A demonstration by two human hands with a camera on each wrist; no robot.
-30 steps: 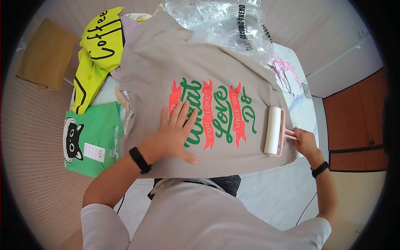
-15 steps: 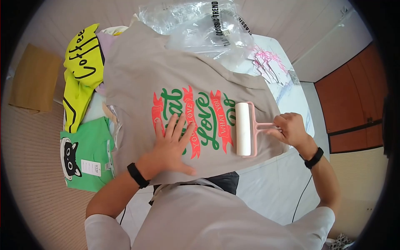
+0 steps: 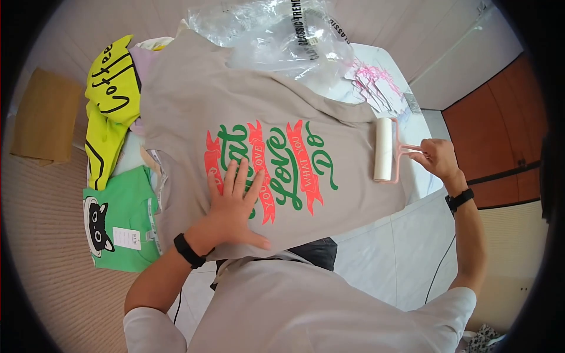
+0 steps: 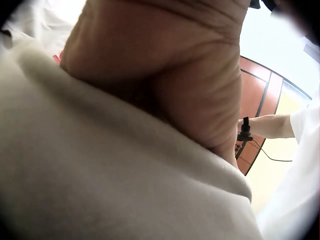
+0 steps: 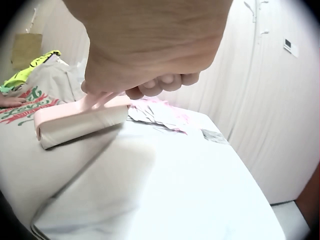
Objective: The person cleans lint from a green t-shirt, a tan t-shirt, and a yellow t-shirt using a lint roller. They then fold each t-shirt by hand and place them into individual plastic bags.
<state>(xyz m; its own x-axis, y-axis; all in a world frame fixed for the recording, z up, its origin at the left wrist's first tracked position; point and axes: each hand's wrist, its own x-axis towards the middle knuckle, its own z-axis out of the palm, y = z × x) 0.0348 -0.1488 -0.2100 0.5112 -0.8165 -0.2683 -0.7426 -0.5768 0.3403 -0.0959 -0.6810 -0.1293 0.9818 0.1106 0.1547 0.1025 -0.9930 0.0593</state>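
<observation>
A taupe T-shirt (image 3: 353,194) with green and coral lettering lies spread over the white table. My left hand (image 3: 232,215) rests on it with fingers spread, over the lower left of the print; the left wrist view shows the palm (image 4: 150,65) against the cloth. In my right hand (image 3: 438,159) is the handle of a lint roller (image 3: 384,150), its pink frame holding a white sticky roll. The roll lies along the shirt's right side, near the hem. In the right wrist view, curled fingers (image 5: 167,82) wrap the roller's handle.
Left of the shirt lie a green garment (image 3: 126,194) with a cat print and a yellow one (image 3: 109,112). Clear plastic bags (image 3: 265,35) cover the back. White tags with pink strings (image 3: 376,88) sit at the back right corner of the table (image 3: 421,170).
The roller went left from the shirt's right edge to beside the print, then back right toward that edge. My left hand stays spread on the print. The head view has shifted slightly.
</observation>
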